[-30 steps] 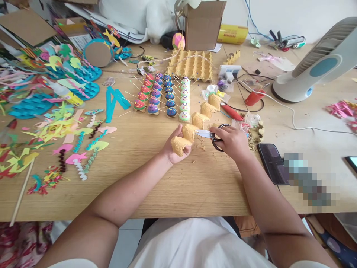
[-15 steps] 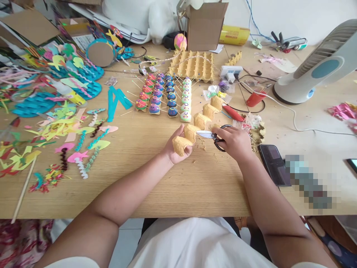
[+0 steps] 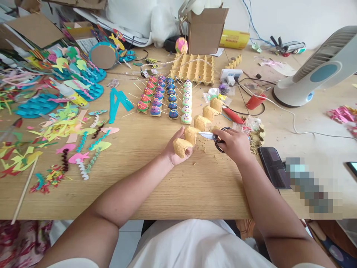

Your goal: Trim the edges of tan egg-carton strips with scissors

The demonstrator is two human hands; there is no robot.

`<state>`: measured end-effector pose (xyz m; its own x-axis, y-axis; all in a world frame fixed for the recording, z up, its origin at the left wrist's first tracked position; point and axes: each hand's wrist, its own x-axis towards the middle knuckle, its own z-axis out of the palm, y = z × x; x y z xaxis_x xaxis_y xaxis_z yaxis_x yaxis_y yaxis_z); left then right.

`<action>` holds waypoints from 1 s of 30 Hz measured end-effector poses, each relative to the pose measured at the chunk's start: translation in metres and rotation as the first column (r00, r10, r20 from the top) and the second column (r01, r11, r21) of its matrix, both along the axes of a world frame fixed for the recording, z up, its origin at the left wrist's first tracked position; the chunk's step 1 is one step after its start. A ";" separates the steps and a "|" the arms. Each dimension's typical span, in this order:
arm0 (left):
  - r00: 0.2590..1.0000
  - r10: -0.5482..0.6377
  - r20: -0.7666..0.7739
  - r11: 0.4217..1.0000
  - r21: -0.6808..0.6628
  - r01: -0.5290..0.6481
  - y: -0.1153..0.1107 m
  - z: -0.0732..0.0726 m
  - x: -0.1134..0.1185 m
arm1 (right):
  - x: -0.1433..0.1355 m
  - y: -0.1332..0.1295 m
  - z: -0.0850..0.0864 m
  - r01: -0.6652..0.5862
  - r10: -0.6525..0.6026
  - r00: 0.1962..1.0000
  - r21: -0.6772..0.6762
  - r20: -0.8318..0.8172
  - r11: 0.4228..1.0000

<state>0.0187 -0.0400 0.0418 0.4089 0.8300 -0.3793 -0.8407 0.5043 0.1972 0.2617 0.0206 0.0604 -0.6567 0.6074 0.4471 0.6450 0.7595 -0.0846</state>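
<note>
A strip of yellow-brown egg-carton cups [image 3: 202,122] runs diagonally above the table, its near end in my left hand [image 3: 174,150]. My left fingers are wrapped round the nearest cups and partly hidden beneath them. In my right hand [image 3: 236,144] are scissors [image 3: 206,135] with black handles, their blades pointing left at the strip's edge by the second cup. The blades look closed together. Small carton scraps [image 3: 203,146] lie on the table below the scissors.
Behind the strip stand rows of painted carton cups [image 3: 172,97] stuck with pins. A carton tray [image 3: 192,69] is farther back. A phone [image 3: 274,167] and a white fan [image 3: 315,70] are at right. Paper cut-outs [image 3: 75,149] cover the left side.
The scissors' blades have shifted slightly right, a little away from the strip. The whole view has moved slightly; my left hand keeps its hold.
</note>
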 end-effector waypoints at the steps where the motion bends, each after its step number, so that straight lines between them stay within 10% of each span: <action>1: 1.000 0.000 0.007 1.000 0.002 0.000 0.000 0.001 0.000 | -0.001 0.000 -0.001 0.011 -0.011 0.999 -0.008 -0.036 1.000; 15: 0.981 0.055 -0.184 0.996 0.073 -0.042 -0.004 0.011 0.008 | -0.018 -0.008 -0.002 0.072 -0.156 0.953 -0.308 -0.258 0.949; 25: 0.918 0.216 -0.334 0.914 0.400 -0.069 -0.007 0.000 0.016 | -0.040 -0.028 0.002 -0.497 -0.328 0.659 -0.719 -0.677 0.486; 30: 0.856 0.310 -0.412 0.855 0.515 -0.062 -0.007 -0.007 0.017 | -0.044 -0.033 -0.004 -0.520 -0.329 0.652 -0.719 -0.683 0.461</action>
<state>0.0358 -0.0471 0.0350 0.1044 0.9942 -0.0265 -0.6503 0.0884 0.7545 0.2177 -0.0123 0.0566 -0.4973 0.8648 0.0699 -0.0210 0.0685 -0.9974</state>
